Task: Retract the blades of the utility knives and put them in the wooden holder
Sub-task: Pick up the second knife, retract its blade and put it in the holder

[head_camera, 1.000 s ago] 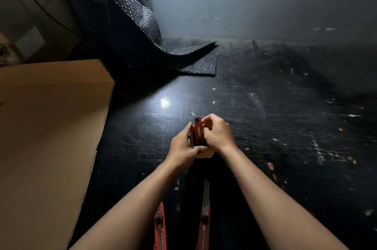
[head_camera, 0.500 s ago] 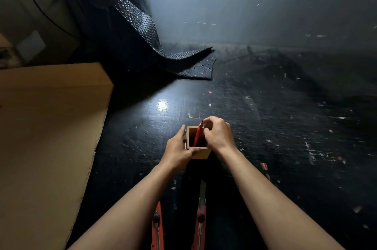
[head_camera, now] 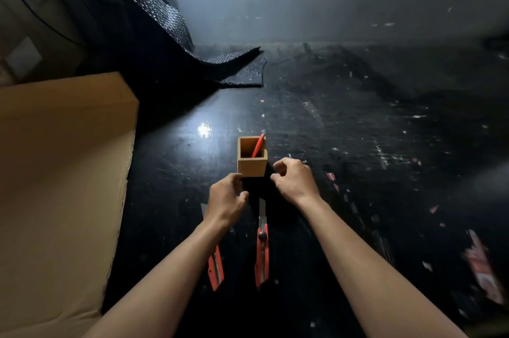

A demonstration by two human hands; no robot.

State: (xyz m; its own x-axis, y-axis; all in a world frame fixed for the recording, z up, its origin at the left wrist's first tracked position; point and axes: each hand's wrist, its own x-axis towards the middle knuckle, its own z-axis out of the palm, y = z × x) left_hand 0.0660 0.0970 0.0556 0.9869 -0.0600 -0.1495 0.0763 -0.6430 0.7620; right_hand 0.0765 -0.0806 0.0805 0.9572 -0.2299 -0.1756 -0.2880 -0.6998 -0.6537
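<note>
A square wooden holder (head_camera: 252, 165) stands upright on the black table. One red utility knife (head_camera: 259, 146) leans inside it, its top against the far right corner. My left hand (head_camera: 225, 201) and my right hand (head_camera: 293, 179) hover just in front of the holder, fingers loosely curled, holding nothing. Two more red utility knives lie nearer to me: one (head_camera: 262, 252) between my forearms with its blade extended toward the holder, the other (head_camera: 215, 268) partly hidden under my left forearm.
A large cardboard box (head_camera: 60, 172) fills the left side. A sheet of black bubble wrap (head_camera: 176, 29) hangs and spills onto the table at the back. Paper scraps and a red-and-white wrapper (head_camera: 483, 266) litter the scratched black table (head_camera: 358, 144) at the right.
My right hand lowered the knife into the holder and let go. Both hands have pulled back from the holder toward me.
</note>
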